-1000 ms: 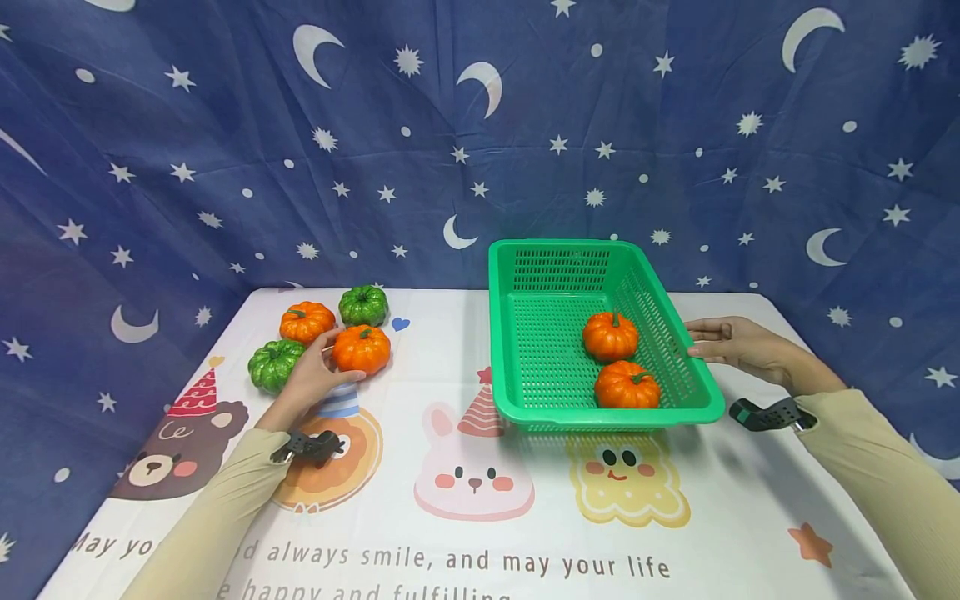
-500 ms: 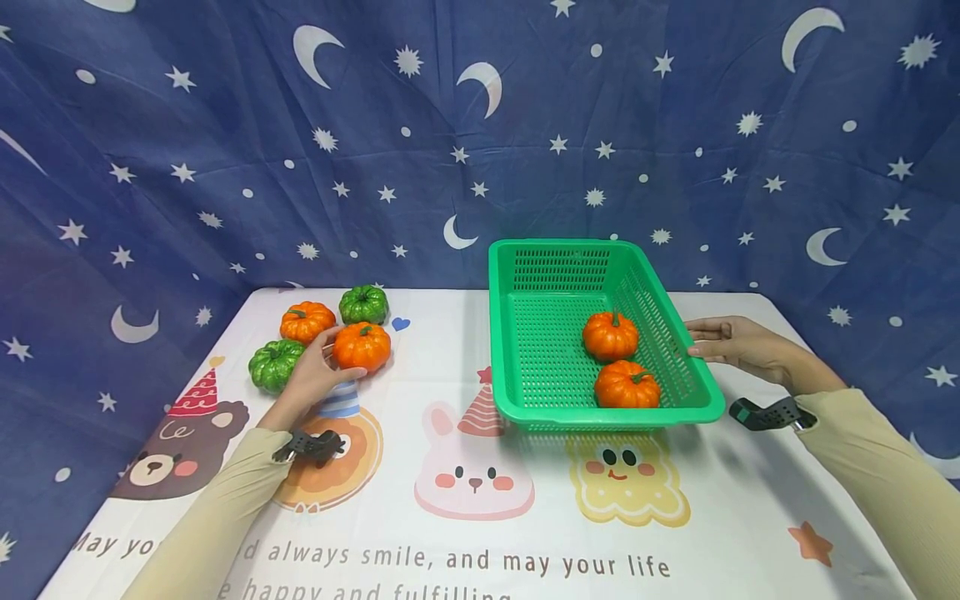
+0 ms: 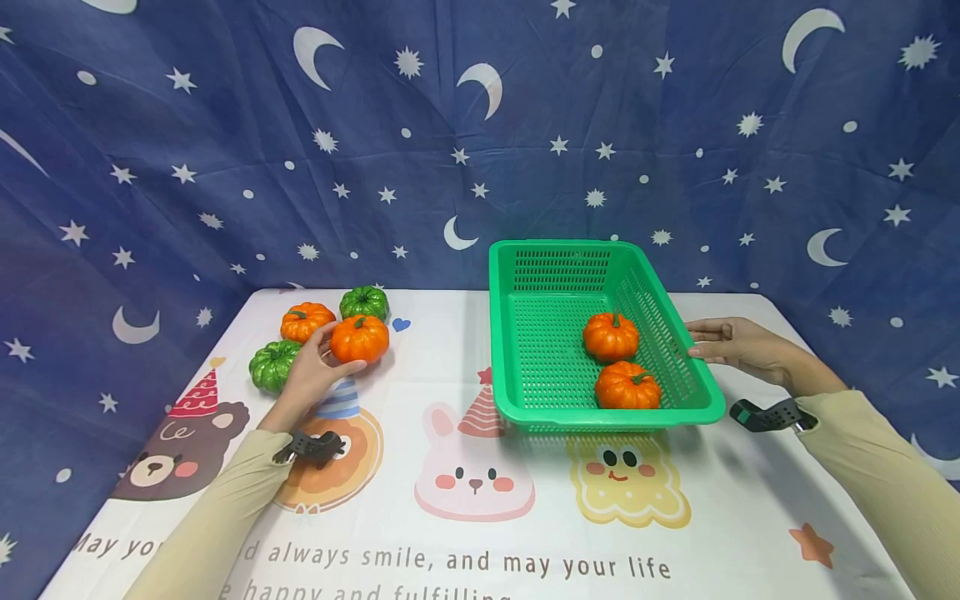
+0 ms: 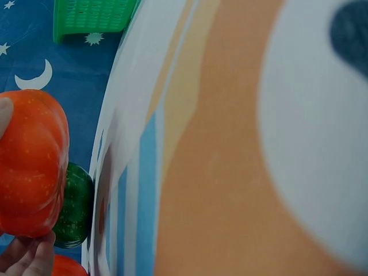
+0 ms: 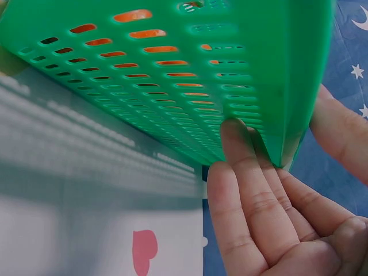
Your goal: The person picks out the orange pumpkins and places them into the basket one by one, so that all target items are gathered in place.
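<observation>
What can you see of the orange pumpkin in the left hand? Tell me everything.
The orange pumpkin looks glossy, perhaps plastic, with rounded ribs, pale flecks and a short green stem uppermost. It is roughly upright. The left hand grips it between thumb and fingers, and it appears clear of the white tablecloth. It is in front of a green pumpkin; whether they touch is unclear.

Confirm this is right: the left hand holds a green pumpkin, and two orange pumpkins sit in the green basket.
Wrong colour: the head view shows the left hand holding an orange pumpkin, not a green one. Two orange pumpkins do sit in the green basket.
</observation>
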Available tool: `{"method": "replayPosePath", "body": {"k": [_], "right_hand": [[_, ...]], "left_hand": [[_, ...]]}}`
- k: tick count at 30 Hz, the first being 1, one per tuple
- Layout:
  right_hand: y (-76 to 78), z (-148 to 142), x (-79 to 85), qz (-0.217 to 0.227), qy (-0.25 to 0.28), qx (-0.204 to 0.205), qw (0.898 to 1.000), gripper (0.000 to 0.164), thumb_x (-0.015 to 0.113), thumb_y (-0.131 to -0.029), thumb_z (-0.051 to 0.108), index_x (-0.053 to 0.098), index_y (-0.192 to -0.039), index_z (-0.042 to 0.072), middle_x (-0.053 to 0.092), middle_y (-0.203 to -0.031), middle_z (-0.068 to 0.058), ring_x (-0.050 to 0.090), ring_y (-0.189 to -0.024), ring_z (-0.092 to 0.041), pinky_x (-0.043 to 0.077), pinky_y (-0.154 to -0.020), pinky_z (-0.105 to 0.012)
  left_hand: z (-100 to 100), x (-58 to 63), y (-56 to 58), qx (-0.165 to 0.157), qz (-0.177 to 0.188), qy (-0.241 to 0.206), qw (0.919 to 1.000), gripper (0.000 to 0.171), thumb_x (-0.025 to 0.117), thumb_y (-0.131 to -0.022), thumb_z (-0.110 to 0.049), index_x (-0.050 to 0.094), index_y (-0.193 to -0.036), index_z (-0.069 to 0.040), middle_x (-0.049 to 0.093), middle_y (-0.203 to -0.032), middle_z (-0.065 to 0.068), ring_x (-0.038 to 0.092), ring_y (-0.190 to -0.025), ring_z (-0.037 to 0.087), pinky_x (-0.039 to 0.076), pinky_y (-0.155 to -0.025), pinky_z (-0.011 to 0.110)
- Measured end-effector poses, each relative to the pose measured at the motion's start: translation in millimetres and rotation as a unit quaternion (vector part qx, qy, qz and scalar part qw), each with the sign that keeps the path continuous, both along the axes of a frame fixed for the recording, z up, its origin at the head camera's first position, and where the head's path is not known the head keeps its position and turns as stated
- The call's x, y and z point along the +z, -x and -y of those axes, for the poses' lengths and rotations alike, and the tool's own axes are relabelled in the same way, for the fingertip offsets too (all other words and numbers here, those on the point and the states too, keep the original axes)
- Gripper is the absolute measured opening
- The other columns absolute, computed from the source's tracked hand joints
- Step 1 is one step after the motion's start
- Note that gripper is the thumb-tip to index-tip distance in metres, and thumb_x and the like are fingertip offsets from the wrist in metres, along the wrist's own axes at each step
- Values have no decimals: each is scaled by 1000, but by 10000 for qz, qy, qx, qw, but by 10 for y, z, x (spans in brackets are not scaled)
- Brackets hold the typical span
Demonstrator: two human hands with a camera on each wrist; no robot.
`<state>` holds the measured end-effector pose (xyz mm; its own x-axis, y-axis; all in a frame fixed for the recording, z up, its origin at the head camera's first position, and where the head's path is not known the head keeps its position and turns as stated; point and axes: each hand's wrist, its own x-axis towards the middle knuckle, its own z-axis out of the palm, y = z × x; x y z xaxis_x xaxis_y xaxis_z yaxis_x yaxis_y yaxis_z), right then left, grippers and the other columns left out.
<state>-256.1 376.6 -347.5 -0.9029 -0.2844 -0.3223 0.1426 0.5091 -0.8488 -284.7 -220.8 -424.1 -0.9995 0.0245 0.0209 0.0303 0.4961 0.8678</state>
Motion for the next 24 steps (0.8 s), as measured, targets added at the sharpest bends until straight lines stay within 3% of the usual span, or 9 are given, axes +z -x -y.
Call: {"method": "replayPosePath", "body": {"k": [3, 9, 15, 21, 24], "right_hand": [[-2, 2, 2, 8, 7, 2, 10000, 73, 60, -91, 14, 16, -144, -13, 51, -123, 7, 55, -97, 13, 49, -86, -13], [4, 3, -9, -12, -107, 14, 9999, 72, 59, -92, 14, 17, -144, -13, 42, -141, -15, 55, -97, 13, 50, -86, -14], [1, 9, -11, -33, -150, 40, 9999, 72, 58, -92, 15, 16, -144, -13, 24, -148, -32, 53, -97, 16, 49, -86, -11], [0, 14, -12, -35, -178, 42, 9998, 72, 58, -92, 15, 17, -144, -12, 25, -148, -32, 54, -97, 15, 49, -87, -13], [-1, 14, -9, -31, -177, 21, 9998, 73, 59, -92, 15, 17, -144, -12, 37, -145, -23, 54, -97, 14, 49, -86, -13]], "left_hand": [[2, 3, -6, 1, -13, -31, 10000, 89, 74, -81, -20, 19, -148, -2, 29, -149, 26, 34, -135, 42, 31, -112, 49], [-2, 20, -21, 26, -8, -63, 10000, 90, 74, -81, -20, 18, -148, -1, 30, -148, 26, 36, -134, 42, 32, -112, 49], [-8, 34, -29, 57, -31, -92, 9999, 89, 75, -80, -19, 19, -148, -2, 31, -148, 26, 36, -133, 42, 32, -112, 49], [0, 28, -18, 104, -104, -125, 9998, 90, 76, -79, -20, 20, -148, -3, 30, -149, 24, 36, -134, 41, 32, -112, 49], [6, 32, -6, 107, -158, -151, 9997, 90, 76, -79, -19, 20, -149, -4, 29, -151, 23, 35, -135, 41, 31, -112, 49]]}}
